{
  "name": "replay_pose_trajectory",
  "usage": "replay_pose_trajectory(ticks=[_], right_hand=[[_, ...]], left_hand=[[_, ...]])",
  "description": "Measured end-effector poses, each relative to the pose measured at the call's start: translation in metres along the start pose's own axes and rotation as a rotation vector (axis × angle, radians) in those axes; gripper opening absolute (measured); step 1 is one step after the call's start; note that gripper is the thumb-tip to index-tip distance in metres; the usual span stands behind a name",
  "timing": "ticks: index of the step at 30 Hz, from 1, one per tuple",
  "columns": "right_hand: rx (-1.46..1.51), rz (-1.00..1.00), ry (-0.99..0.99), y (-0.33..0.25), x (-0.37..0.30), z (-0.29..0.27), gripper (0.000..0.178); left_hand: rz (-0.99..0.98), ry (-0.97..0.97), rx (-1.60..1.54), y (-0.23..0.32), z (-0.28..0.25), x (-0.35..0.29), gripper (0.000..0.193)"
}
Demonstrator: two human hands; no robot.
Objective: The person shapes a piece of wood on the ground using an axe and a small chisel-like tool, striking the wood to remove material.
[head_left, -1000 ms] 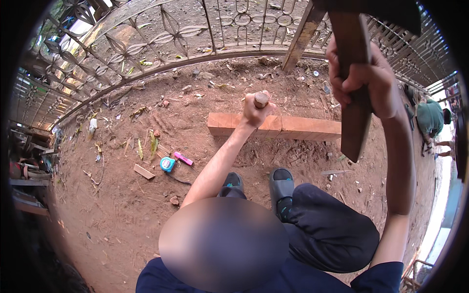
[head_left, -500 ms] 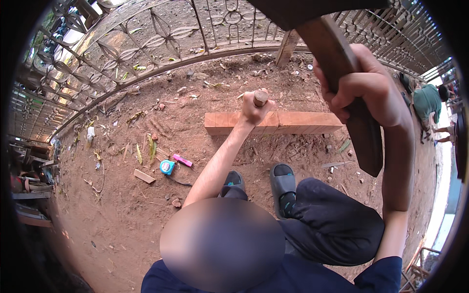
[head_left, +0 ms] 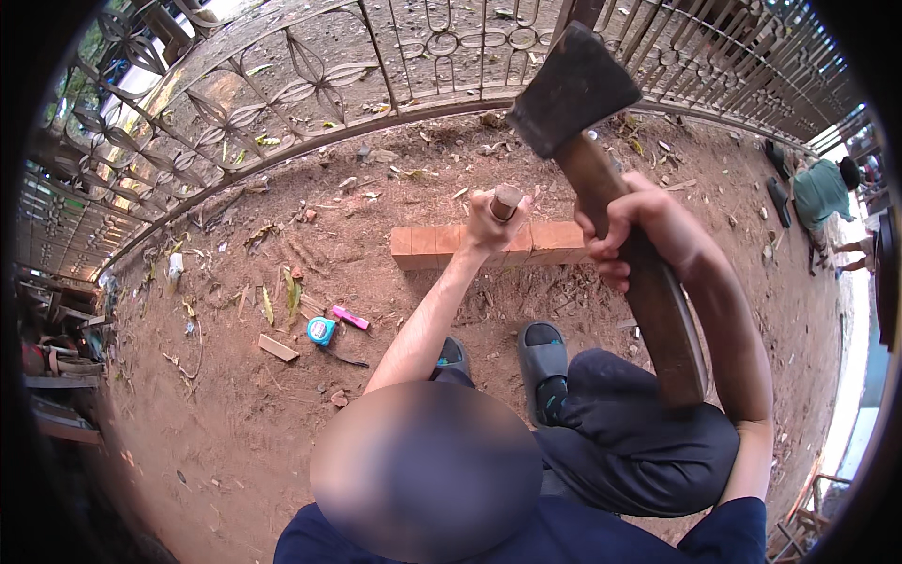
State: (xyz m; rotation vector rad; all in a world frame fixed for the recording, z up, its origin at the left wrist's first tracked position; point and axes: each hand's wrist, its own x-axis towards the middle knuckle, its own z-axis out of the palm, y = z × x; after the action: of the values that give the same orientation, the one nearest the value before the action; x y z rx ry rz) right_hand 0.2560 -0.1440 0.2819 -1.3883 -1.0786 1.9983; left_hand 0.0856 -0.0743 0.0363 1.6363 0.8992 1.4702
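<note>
The right hand (head_left: 631,228), right of centre in the frame, is wrapped tight around the wooden handle of an axe (head_left: 601,179), whose dark head sits high near the top centre. The left hand (head_left: 493,223), just left of it at centre, is closed around a short wooden stake (head_left: 505,200) held upright, its end showing above the fist. Just behind the fist a reddish wooden beam (head_left: 427,246) lies across the dirt. At lower left of centre lie a blue tape measure (head_left: 321,330) and a pink marker (head_left: 350,319). A metal fence (head_left: 310,75) curves across the top.
</note>
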Motion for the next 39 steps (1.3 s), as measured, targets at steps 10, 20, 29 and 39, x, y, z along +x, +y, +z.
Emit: replay_pose_trajectory(ticks=[10, 20, 29, 39], right_hand=[[-0.116, -0.639, 0.152, -0.073, -0.041, 0.01, 0.02], [-0.473, 0.019, 0.106, -0.007, 0.015, -0.007, 0.015], [-0.375, -0.675, 0.082, -0.093, -0.035, 0.014, 0.015], [-0.398, 0.091, -0.088, 0.01, 0.025, -0.012, 0.014]], left_hand=[[-0.003, -0.022, 0.037, -0.009, 0.0, -0.001, 0.036], [-0.042, 0.002, 0.048, -0.005, -0.001, -0.002, 0.031], [-0.008, -0.01, 0.037, -0.001, 0.006, 0.002, 0.034], [0.033, 0.037, 0.002, -0.021, 0.007, -0.001, 0.024]])
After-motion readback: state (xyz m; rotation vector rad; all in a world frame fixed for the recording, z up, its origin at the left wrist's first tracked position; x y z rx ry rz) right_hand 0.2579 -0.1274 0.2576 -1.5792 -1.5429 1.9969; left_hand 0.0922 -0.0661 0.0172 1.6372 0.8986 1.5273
